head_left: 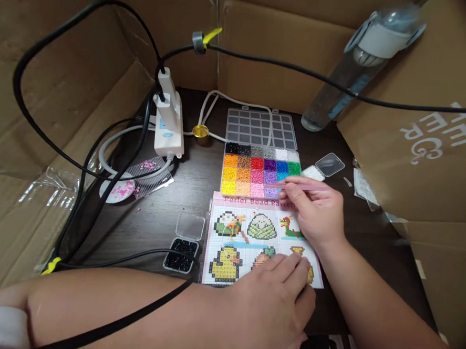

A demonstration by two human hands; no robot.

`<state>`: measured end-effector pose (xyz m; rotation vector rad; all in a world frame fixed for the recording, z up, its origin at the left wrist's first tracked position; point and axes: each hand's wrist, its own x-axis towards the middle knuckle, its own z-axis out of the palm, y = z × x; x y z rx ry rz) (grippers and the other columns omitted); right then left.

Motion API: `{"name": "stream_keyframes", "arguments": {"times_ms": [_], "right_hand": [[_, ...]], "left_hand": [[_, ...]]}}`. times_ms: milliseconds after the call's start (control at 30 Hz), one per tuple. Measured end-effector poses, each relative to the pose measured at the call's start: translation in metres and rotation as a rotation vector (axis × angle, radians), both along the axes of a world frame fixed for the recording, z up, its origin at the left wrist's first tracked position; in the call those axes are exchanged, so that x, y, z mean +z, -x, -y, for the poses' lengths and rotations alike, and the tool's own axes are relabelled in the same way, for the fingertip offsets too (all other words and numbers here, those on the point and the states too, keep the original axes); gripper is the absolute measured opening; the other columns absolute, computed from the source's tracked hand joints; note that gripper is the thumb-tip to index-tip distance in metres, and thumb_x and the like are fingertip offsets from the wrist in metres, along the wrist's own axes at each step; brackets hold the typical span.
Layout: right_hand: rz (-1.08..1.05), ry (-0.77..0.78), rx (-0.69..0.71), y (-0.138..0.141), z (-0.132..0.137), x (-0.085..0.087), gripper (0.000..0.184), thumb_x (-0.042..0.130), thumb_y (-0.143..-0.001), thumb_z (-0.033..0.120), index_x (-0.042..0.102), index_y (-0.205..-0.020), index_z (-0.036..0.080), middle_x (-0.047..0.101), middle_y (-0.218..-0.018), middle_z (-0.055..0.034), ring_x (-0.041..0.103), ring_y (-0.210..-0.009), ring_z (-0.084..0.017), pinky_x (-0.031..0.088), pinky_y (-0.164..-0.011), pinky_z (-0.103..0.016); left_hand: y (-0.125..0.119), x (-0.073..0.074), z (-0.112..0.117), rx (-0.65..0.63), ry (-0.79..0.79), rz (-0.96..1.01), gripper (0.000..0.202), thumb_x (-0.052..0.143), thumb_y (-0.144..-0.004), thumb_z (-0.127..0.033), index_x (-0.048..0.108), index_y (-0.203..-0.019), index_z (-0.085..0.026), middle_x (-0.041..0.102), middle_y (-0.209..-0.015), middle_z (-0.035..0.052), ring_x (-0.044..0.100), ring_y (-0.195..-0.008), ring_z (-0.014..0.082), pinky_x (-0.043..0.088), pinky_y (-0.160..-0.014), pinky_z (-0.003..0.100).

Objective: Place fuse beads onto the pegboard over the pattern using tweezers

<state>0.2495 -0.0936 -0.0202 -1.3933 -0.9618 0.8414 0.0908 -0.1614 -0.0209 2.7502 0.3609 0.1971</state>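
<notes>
Hands: right [319,214] pinches pink tool [314,187]; left [278,301], loosely extended, touches pattern sheet [247,257].

Dark table [195,182], lots going on

Faint wood grain on it. Open bead case [264,169] sits near the middle, lid folded back behind it, pattern sheet [260,243] just in front. Small clear box of black beads [177,270] is left of the sheet, little box of something white [313,173] right of the case. Back left there's a white power strip [170,134] with a gold roll [200,134] near it. Further forward: round dish with pink bits [106,194], right by a silvery mesh strip [157,184]. Water bottle [335,94] back right, plastic packet [364,189] in front of it.
</notes>
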Motion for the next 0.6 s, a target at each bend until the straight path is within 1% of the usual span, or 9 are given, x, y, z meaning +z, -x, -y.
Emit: {"name": "stream_keyframes", "arguments": {"times_ms": [100, 133, 200, 267, 433, 600], "right_hand": [[0.106, -0.023, -0.009, 0.009, -0.005, -0.002, 0.013, 0.075, -0.077, 0.031, 0.077, -0.082, 0.019, 0.076, -0.078, -0.0052, 0.069, -0.063, -0.014, 0.06, -0.06, -0.027], [0.127, -0.031, -0.002, 0.012, -0.007, -0.002, 0.012, 0.074, -0.077, 0.03, 0.077, -0.082, 0.019, 0.076, -0.078, -0.0054, 0.07, -0.064, -0.015, 0.061, -0.061, -0.028], [0.151, -0.042, 0.018, 0.018, -0.011, -0.003, 0.011, 0.074, -0.077, 0.029, 0.077, -0.082, 0.019, 0.077, -0.078, -0.0055, 0.071, -0.064, -0.016, 0.061, -0.061, -0.028], [0.159, -0.051, 0.037, 0.022, -0.012, -0.002, 0.011, 0.074, -0.077, 0.028, 0.078, -0.082, 0.019, 0.077, -0.077, -0.0054, 0.071, -0.064, -0.016, 0.061, -0.061, -0.029], [0.18, -0.058, 0.055, 0.028, -0.01, -0.001, 0.007, 0.074, -0.077, 0.027, 0.078, -0.08, 0.022, 0.078, -0.078, -0.0043, 0.073, -0.068, -0.017, 0.063, -0.063, -0.029], [0.2, -0.066, -0.009, 0.029, -0.012, 0.005, 0.008, 0.073, -0.078, 0.026, 0.078, -0.081, 0.021, 0.077, -0.076, -0.0041, 0.071, -0.064, -0.016, 0.062, -0.06, -0.029]], "left_hand": [[-0.001, -0.008, 0.002, 0.031, -0.022, -0.004, 0.052, 0.052, -0.087, -0.053, 0.055, -0.122, -0.014, 0.039, -0.147, 0.0177, 0.042, -0.13, 0.0334, 0.045, -0.098, 0.048], [-0.001, -0.012, 0.002, 0.024, -0.041, 0.009, 0.054, 0.054, -0.086, -0.055, 0.055, -0.122, -0.014, 0.039, -0.146, 0.0177, 0.043, -0.13, 0.0331, 0.045, -0.097, 0.047], [-0.003, -0.018, 0.003, 0.014, -0.074, 0.025, 0.058, 0.056, -0.084, -0.058, 0.055, -0.122, -0.014, 0.041, -0.145, 0.0174, 0.044, -0.128, 0.0323, 0.045, -0.097, 0.045], [-0.004, -0.023, 0.003, 0.034, -0.066, 0.027, 0.059, 0.058, -0.082, -0.061, 0.055, -0.122, -0.017, 0.043, -0.145, 0.0155, 0.047, -0.125, 0.0313, 0.047, -0.094, 0.044], [-0.005, -0.026, 0.003, 0.046, -0.07, 0.075, 0.055, 0.059, -0.082, -0.059, 0.056, -0.118, -0.017, 0.046, -0.142, 0.0158, 0.048, -0.124, 0.0314, 0.047, -0.093, 0.044], [-0.005, -0.026, 0.003, 0.047, -0.073, 0.079, 0.056, 0.058, -0.083, -0.058, 0.055, -0.12, -0.017, 0.045, -0.142, 0.0165, 0.048, -0.123, 0.0323, 0.047, -0.092, 0.045]]}}
